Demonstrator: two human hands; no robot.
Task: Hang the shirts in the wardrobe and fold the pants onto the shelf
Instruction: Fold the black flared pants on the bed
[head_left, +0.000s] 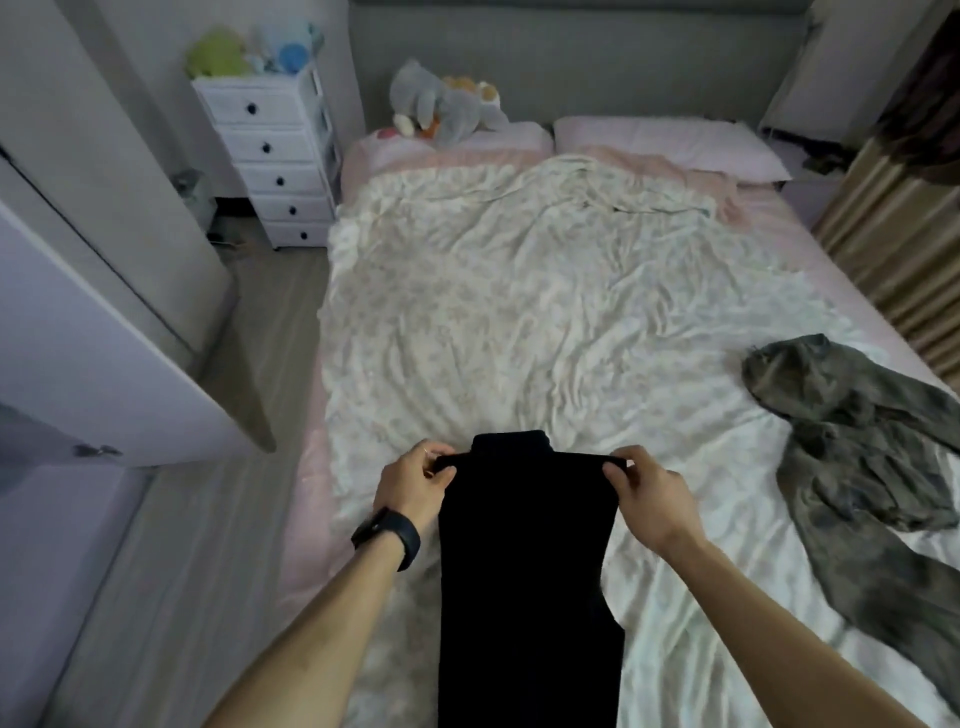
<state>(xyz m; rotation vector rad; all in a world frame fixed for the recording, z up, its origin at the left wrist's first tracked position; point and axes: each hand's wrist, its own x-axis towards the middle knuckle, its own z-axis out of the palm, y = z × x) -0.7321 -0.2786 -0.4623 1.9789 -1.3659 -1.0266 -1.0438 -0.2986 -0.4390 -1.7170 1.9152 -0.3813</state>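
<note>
Black garment (524, 545) hangs above the near end of the bed (519, 312) in the head view, held up by its two top corners. The left hand (415, 483), a watch (389, 535) on its wrist, pinches the left corner. The right hand (647, 493) pinches the right one. A grey garment (857, 441) lies crumpled on the bed to the right. A wardrobe door (104, 338) stands open at left.

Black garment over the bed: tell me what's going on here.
A person at the foot of the bed holds the black garment up by its top edge. The left hand pinches one corner and the right hand the other, so it hangs spread out in front of them. A grey-green garment lies crumpled on the bed to the right, untouched.
</note>
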